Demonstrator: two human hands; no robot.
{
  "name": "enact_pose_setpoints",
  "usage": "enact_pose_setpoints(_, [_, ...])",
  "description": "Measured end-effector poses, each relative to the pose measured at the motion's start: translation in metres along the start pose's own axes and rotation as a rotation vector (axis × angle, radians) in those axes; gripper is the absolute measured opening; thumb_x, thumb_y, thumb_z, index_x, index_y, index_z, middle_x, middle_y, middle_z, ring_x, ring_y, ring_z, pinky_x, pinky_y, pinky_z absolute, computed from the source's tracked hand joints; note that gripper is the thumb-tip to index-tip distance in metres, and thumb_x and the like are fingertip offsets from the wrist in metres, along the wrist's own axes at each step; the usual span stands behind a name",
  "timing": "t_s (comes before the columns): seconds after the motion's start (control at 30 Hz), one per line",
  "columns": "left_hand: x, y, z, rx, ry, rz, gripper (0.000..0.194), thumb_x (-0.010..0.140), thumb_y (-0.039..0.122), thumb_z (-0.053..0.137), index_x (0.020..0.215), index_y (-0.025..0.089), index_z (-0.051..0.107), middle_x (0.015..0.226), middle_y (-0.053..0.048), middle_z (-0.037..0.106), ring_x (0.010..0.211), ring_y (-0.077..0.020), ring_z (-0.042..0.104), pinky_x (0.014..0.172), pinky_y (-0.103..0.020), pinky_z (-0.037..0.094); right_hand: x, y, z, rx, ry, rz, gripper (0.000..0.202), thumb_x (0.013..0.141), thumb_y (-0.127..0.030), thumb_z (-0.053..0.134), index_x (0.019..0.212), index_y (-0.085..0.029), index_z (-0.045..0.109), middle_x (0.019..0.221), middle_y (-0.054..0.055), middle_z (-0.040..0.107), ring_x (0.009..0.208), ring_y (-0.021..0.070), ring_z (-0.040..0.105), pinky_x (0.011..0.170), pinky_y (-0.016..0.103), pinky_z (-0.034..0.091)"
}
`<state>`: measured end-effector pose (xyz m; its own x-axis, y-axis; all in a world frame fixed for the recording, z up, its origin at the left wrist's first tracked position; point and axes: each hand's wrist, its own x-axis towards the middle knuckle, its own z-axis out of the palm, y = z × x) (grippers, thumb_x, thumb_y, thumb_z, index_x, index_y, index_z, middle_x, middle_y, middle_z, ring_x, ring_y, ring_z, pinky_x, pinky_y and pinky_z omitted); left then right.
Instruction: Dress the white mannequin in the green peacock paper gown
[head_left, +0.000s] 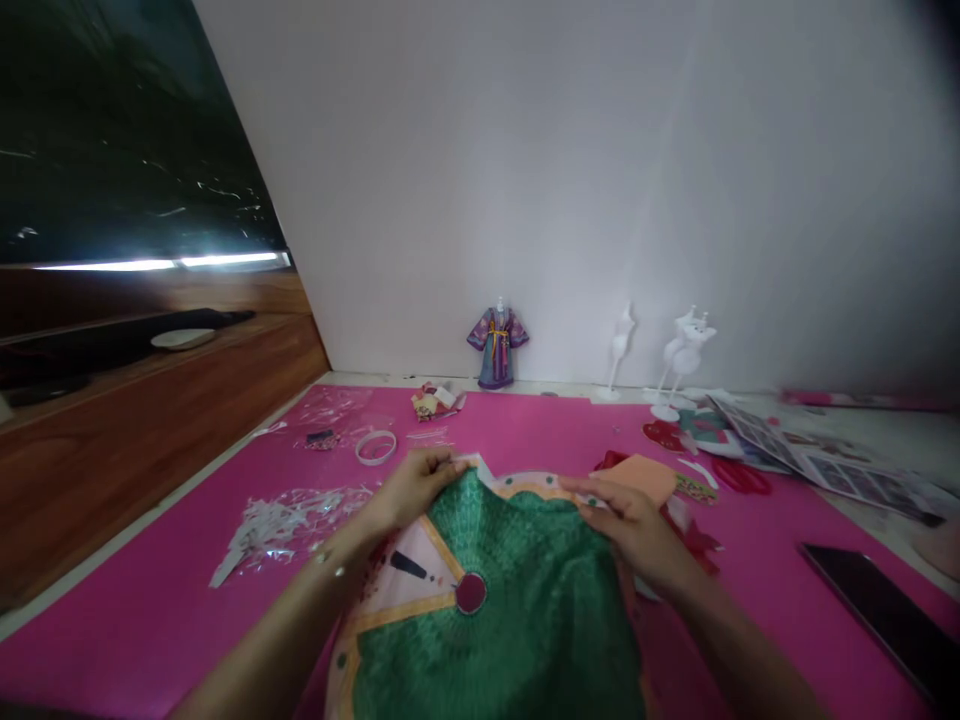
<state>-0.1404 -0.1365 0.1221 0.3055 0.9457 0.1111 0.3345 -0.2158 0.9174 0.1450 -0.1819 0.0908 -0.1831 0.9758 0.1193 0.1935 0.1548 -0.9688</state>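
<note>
A green piece of fabric (pixel 540 600) with a scalloped pink and orange border hangs spread between my hands. It carries a dark red dot and a pale pink wedge edged in orange. My left hand (pixel 418 488) pinches its upper left edge, near a pointed notch in the border. At the upper right, my right hand (pixel 634 525) holds the border between thumb and fingers. Behind the right hand lie a peach-coloured piece (pixel 637 476) and some red scraps, partly covered by hand and fabric.
A roll of tape (pixel 376 448) and a heap of white and clear scraps (pixel 289 525) lie left on the pink mat (pixel 120 620). A small purple robe on a stand (pixel 498 345) and white mannequins (pixel 684 350) stand along the wall. Right: printed sheets (pixel 840 465) and a dark phone (pixel 885 610).
</note>
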Motion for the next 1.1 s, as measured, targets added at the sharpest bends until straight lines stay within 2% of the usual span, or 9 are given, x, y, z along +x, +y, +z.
enact_pose_setpoints(0.1, [0.006,-0.039,0.009,0.093,0.044,-0.004,0.019,0.075,0.036,0.067,0.071,0.017,0.07,0.062,-0.001,0.06,0.059,-0.0165,0.053,0.057,-0.024,0.04,0.007,0.033,0.01,-0.173,-0.001,-0.009,0.031,0.083,-0.031,0.057,0.107,-0.019,0.072,0.11,0.011,0.073,0.101,0.0291,0.068,0.089,0.048,0.052])
enact_pose_setpoints(0.23, [-0.023,-0.046,0.022,0.195,0.118,0.028,0.022,0.076,0.026,0.067,0.098,0.023,0.073,0.098,-0.008,0.068,0.095,-0.0255,0.058,0.085,-0.031,0.041,-0.006,0.054,0.009,-0.323,0.033,-0.045,0.039,0.08,-0.028,0.059,0.117,-0.018,0.067,0.12,0.015,0.068,0.114,0.0321,0.061,0.099,0.055,0.043])
enact_pose_setpoints(0.37, [-0.074,-0.036,0.052,0.333,-0.102,0.081,0.018,0.083,0.026,0.062,0.097,0.028,0.074,0.11,-0.009,0.07,0.103,-0.029,0.061,0.091,-0.037,0.043,-0.029,0.069,0.001,-0.592,0.039,-0.088,0.046,0.088,-0.033,0.048,0.131,-0.02,0.055,0.129,0.015,0.062,0.118,0.0317,0.059,0.095,0.052,0.048])
enact_pose_setpoints(0.47, [-0.103,-0.045,0.083,0.45,-0.251,0.237,0.051,0.078,0.035,0.072,0.127,0.031,0.06,0.14,-0.013,0.052,0.129,-0.0396,0.045,0.107,-0.053,0.031,-0.042,0.084,-0.007,-0.671,-0.041,-0.054,0.049,0.088,-0.036,0.051,0.135,-0.022,0.051,0.13,0.014,0.061,0.118,0.0317,0.059,0.095,0.049,0.05])
enact_pose_setpoints(0.57, [-0.113,-0.06,0.112,0.655,-0.4,0.271,0.051,0.089,0.036,0.057,0.139,0.029,0.046,0.149,-0.016,0.037,0.135,-0.0427,0.034,0.105,-0.066,0.029,-0.043,0.097,-0.016,-0.771,-0.051,-0.062,0.049,0.088,-0.038,0.052,0.133,-0.02,0.053,0.133,0.014,0.059,0.121,0.0324,0.056,0.098,0.048,0.049])
enact_pose_setpoints(0.7, [-0.111,-0.064,0.129,0.894,-0.473,0.31,0.043,0.098,0.034,0.039,0.14,0.025,0.043,0.15,-0.016,0.034,0.136,-0.0403,0.033,0.103,-0.065,0.034,-0.041,0.094,-0.019,-0.913,-0.007,-0.145,0.041,0.09,-0.037,0.047,0.123,-0.016,0.06,0.127,0.015,0.063,0.117,0.0323,0.059,0.095,0.052,0.051])
enact_pose_setpoints(0.87, [-0.12,-0.051,0.113,0.903,-0.364,0.363,0.046,0.091,0.039,0.054,0.135,0.026,0.048,0.149,-0.012,0.04,0.134,-0.0369,0.04,0.102,-0.059,0.042,-0.063,0.07,0.003,-0.926,-0.082,-0.481,0.026,0.091,-0.024,0.048,0.111,-0.023,0.066,0.112,0.009,0.07,0.105,0.023,0.066,0.087,0.038,0.058])
enact_pose_setpoints(0.97, [-0.134,-0.052,0.088,0.898,-0.174,0.26,0.049,0.087,0.031,0.059,0.134,0.022,0.048,0.146,-0.012,0.045,0.133,-0.0337,0.042,0.102,-0.057,0.044,-0.081,0.07,0.01,-0.971,-0.204,-0.662,0.024,0.087,-0.02,0.055,0.108,-0.025,0.067,0.105,0.006,0.074,0.094,0.0209,0.07,0.079,0.032,0.06])
enact_pose_setpoints(1.1, [-0.152,-0.07,0.054,0.947,0.052,0.122,0.03,0.092,0.027,0.049,0.121,0.027,0.057,0.134,-0.007,0.058,0.124,-0.0278,0.054,0.098,-0.055,0.05,-0.093,0.088,0.004,-1.106,-0.299,-0.881,0.023,0.084,-0.03,0.065,0.107,-0.026,0.07,0.106,0.003,0.075,0.087,0.0234,0.073,0.07,0.033,0.063])
